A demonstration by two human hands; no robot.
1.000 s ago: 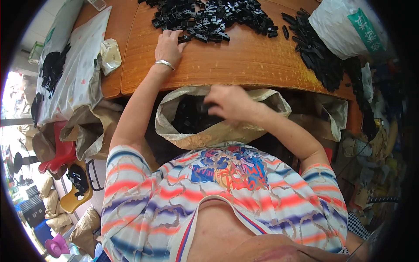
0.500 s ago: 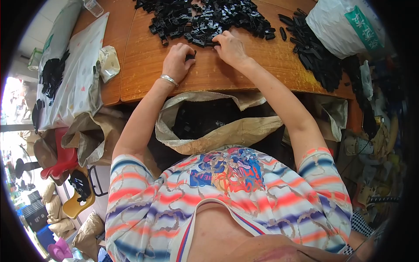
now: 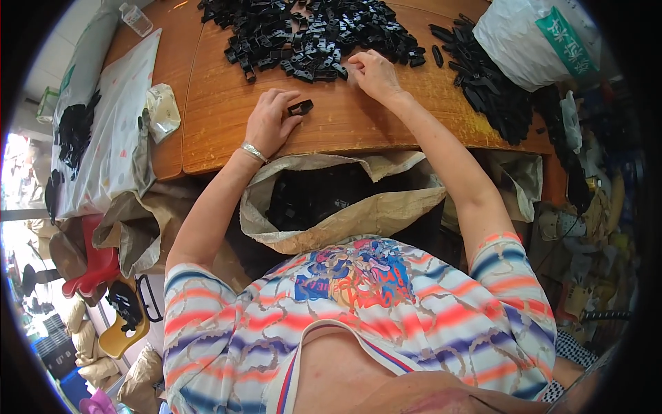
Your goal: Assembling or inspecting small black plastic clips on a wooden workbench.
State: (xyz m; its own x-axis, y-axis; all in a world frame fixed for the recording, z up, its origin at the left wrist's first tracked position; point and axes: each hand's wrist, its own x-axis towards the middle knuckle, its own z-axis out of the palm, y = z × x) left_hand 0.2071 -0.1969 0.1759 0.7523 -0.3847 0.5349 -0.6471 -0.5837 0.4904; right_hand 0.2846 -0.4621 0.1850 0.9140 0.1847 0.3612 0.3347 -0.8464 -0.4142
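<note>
My left hand, with a silver bracelet at the wrist, is over the wooden table. Between its thumb and forefinger is a small black plastic piece with an opening in it; the other fingers stretch forward. At the front edge of a heap of similar black plastic pieces, my right hand has its forefinger and thumb apart. Its fingertips are slightly blurred, and nothing shows between them. Just below the table edge, an open woven sack has black pieces inside.
Long black parts lie heaped at the right, beside a white plastic bag. Left on the table are a clear bottle and a small pale packet. A red chair and yellow stool stand at the lower left.
My left hand has drawn back toward me, and the black piece has come along, now more exposed. My right fingers have come away from the heap's edge. The view has shifted slightly.
</note>
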